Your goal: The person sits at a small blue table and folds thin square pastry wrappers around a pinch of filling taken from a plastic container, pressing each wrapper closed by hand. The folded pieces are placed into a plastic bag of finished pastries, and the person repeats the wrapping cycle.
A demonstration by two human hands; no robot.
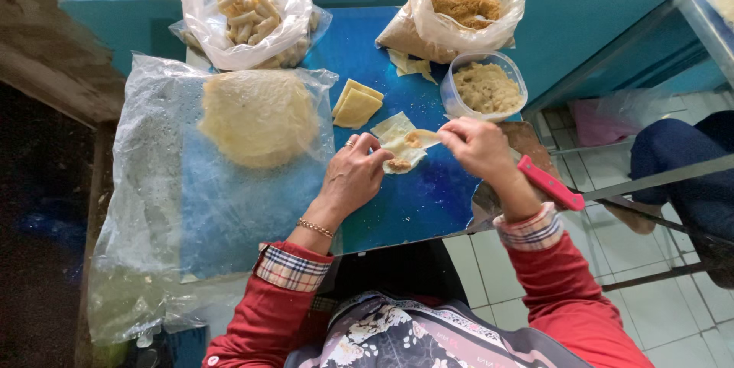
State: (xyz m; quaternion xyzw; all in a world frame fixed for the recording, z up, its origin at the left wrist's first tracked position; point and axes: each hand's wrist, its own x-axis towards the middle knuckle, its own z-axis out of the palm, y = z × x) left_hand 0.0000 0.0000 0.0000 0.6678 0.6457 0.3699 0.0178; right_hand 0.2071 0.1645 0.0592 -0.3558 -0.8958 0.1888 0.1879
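1. As a square wrapper (399, 144) lies flat on the blue table (413, 200), the left hand (353, 175) pins its near-left edge with curled fingertips, while the right hand (475, 146) pinches a small spoon (425, 137) tipped over the wrapper's middle.
2. Filling (397, 163) sits on the wrapper, between both hands; the spoon's long axis runs left to right.
3. Counted: two hands, one tub (487, 86) of filling, two open bags (245, 8), one stack of wrappers (356, 105), one red-handled knife (549, 183) by the right wrist.
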